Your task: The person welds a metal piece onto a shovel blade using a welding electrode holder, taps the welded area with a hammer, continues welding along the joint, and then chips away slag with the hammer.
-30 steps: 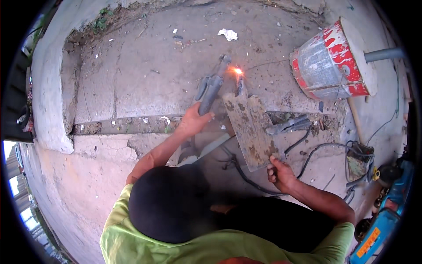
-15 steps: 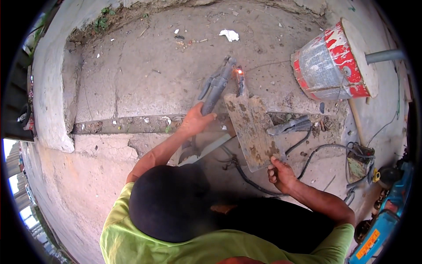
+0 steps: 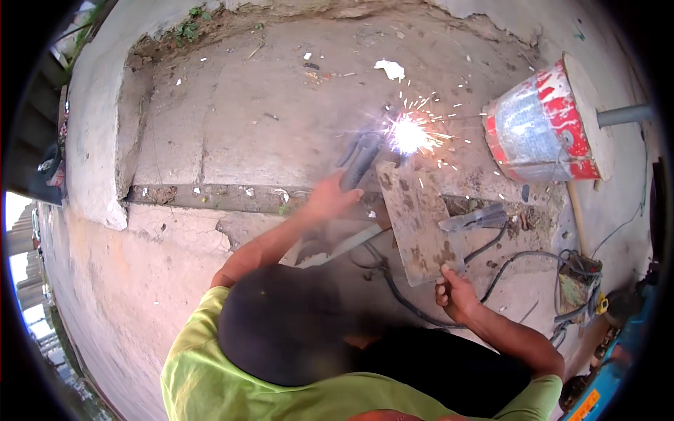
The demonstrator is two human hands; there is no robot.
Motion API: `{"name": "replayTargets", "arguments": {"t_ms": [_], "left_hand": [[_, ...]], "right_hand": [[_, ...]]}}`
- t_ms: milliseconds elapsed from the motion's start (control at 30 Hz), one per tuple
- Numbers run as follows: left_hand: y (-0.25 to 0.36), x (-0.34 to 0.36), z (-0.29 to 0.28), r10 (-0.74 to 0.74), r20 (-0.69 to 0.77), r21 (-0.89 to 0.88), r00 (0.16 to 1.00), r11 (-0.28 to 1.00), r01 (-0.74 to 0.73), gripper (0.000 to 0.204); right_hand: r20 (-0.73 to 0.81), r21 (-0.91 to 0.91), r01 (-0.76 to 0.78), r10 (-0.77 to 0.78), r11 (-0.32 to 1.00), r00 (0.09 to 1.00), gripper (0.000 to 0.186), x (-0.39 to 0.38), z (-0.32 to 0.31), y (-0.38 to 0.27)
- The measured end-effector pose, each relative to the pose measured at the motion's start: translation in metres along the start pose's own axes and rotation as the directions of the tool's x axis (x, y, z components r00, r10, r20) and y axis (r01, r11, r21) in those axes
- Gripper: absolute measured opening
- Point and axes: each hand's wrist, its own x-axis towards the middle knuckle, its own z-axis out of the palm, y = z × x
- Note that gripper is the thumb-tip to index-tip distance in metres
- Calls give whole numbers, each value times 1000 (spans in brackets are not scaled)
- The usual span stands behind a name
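My left hand (image 3: 331,198) is closed around a grey welding electrode holder (image 3: 361,163). At the holder's far end a bright welding arc (image 3: 409,135) throws sparks; its glare hides the electrode tip and the exact contact spot. Just below the glare is the narrow shank of a flat, rust-spotted rectangular metal blade (image 3: 420,221). My right hand (image 3: 458,295) pinches the blade's near right corner, thumb on top. Against the blade's right edge lies a grey clamp (image 3: 474,218) with a black cable; whether it grips the blade I cannot tell.
A red and white bucket (image 3: 544,125) filled with concrete lies tipped at right, a pipe (image 3: 625,116) projecting from it. Nearby are a wooden handle (image 3: 576,217) and a rusty green box (image 3: 579,288). Black cables (image 3: 407,300) loop before me. At lower right stands a blue machine (image 3: 611,372).
The small orange glow at the blade's shank has become a blazing arc with flying sparks and haze. Both hands keep their holds. The whole view has shifted slightly.
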Motion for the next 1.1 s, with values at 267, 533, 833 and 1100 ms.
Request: {"name": "replayTargets", "arguments": {"t_ms": [267,533,833,1100], "left_hand": [[5,-7,-1,7,61,-86,998,996,-2,67],[-24,9,10,171,-15,-206,985,964,-171,58],[-8,-4,0,73,12,-190,997,979,-69,40],[0,-9,0,67,14,-132,998,989,-64,40]], "right_hand": [[11,65,-4,4,998,1000,28,-2,-3,2],[26,37,-34,33,999,999,28,0,-5,2],[-73,-10,-34,33,999,997,36,-3,5,0],[-86,-8,-9,8,1000,996,40,-5,9,-1]]}}
